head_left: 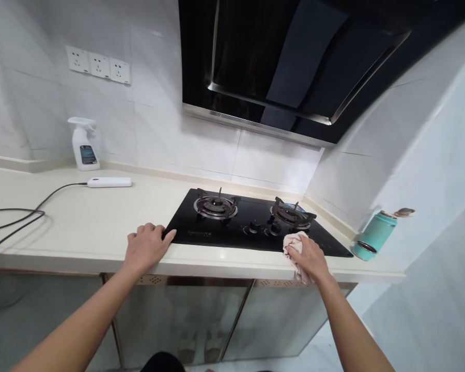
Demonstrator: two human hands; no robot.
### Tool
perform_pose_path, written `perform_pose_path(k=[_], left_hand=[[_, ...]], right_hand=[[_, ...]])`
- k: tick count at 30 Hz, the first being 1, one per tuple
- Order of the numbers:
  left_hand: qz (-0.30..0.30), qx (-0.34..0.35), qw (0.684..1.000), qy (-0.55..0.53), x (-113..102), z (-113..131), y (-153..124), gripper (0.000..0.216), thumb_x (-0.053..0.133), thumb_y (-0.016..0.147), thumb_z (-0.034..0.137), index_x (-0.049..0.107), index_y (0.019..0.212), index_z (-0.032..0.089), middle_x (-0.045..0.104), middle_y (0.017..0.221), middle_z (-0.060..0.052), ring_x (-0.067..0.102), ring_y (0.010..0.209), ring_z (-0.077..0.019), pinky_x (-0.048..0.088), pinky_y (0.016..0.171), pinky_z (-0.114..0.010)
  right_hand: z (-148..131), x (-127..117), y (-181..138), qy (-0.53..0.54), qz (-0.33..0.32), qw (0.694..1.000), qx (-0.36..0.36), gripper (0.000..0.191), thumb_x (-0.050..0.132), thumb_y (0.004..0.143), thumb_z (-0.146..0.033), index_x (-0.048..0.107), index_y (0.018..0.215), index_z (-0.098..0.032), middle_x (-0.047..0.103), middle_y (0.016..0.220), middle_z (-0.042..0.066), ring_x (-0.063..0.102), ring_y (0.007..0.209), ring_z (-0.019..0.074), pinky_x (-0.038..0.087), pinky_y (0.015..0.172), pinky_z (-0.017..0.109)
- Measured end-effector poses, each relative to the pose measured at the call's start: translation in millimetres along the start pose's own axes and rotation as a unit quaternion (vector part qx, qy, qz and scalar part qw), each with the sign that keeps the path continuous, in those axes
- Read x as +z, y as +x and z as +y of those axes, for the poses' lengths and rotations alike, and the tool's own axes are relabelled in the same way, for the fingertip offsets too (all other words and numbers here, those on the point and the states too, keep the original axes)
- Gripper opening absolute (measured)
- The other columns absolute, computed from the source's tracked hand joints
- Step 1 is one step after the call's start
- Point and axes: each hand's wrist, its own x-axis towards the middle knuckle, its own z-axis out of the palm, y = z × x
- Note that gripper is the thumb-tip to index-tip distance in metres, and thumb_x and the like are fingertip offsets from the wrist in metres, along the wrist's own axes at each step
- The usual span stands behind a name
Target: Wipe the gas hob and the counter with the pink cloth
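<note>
My right hand (310, 257) grips a crumpled pale pink cloth (293, 243) at the front edge of the black glass gas stove (217, 235). Part of the cloth hangs down over the counter's edge. My left hand (145, 244) rests on the cream countertop (155, 201) by the stove's left front corner, fingers curled slightly and thumb out, holding nothing. Two burners sit on the stove, a left burner (216, 206) and a right burner (290, 214). Two control knobs (254, 226) lie between them near the front.
A white spray bottle (84, 147) stands at the back left, behind a white device (109, 182) with a black cable (27, 209). At the right end is a teal canister (376, 232). A black range hood (256, 62) overhangs the stove; cabinet doors (178, 320) lie below.
</note>
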Motion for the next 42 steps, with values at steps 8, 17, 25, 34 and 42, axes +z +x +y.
perform_pose_path(k=[8, 17, 25, 34, 42], left_hand=[[0.011, -0.001, 1.000, -0.013, 2, 1, -2, 0.070, 0.025, 0.103, 0.058, 0.074, 0.123, 0.013, 0.066, 0.133, -0.026, 0.055, 0.130, -0.0427, 0.041, 0.107, -0.058], [0.014, 0.001, 1.000, -0.004, 1, 1, -4, 0.070, 0.023, 0.104, 0.059, 0.075, 0.120, 0.013, 0.066, 0.132, -0.025, 0.057, 0.127, -0.0419, 0.043, 0.105, -0.058], [0.008, 0.012, 0.999, 0.031, -4, -1, -6, 0.064, 0.026, 0.104, 0.053, 0.073, 0.127, 0.015, 0.067, 0.132, -0.024, 0.057, 0.127, -0.0416, 0.044, 0.103, -0.055], [0.019, 0.008, 1.000, -0.015, -1, -4, -1, 0.069, 0.024, 0.100, 0.059, 0.076, 0.117, 0.016, 0.069, 0.129, -0.025, 0.058, 0.124, -0.0429, 0.045, 0.102, -0.060], [0.009, -0.006, 0.999, -0.041, -1, -3, 1, 0.072, 0.023, 0.097, 0.064, 0.076, 0.112, 0.017, 0.069, 0.125, -0.023, 0.056, 0.126, -0.0431, 0.043, 0.105, -0.062]], right_hand=[[-81, 24, -20, -0.009, 0.027, 0.993, -0.115, 0.060, 0.061, 0.094, -0.046, 0.055, 0.144, -0.015, 0.066, 0.138, 0.019, 0.061, 0.125, 0.0349, 0.043, 0.106, 0.043], [-224, 25, -48, 0.092, -0.011, 0.969, -0.229, 0.040, 0.065, 0.088, -0.027, 0.061, 0.128, -0.020, 0.067, 0.124, 0.013, 0.060, 0.112, 0.0307, 0.043, 0.099, 0.042], [-281, 22, -65, 0.317, -0.124, 0.888, -0.309, 0.047, 0.070, 0.078, -0.023, 0.063, 0.124, -0.027, 0.069, 0.122, 0.003, 0.062, 0.111, 0.0240, 0.047, 0.100, 0.037], [-103, -30, -42, 0.538, -0.028, 0.842, -0.044, 0.051, 0.074, 0.071, -0.047, 0.065, 0.116, -0.025, 0.074, 0.111, 0.004, 0.068, 0.090, 0.0241, 0.055, 0.075, 0.033], [15, -29, 47, 0.250, 0.087, 0.964, -0.019, 0.052, 0.051, 0.086, -0.046, 0.065, 0.129, -0.020, 0.072, 0.127, 0.012, 0.069, 0.110, 0.0284, 0.055, 0.096, 0.041]])
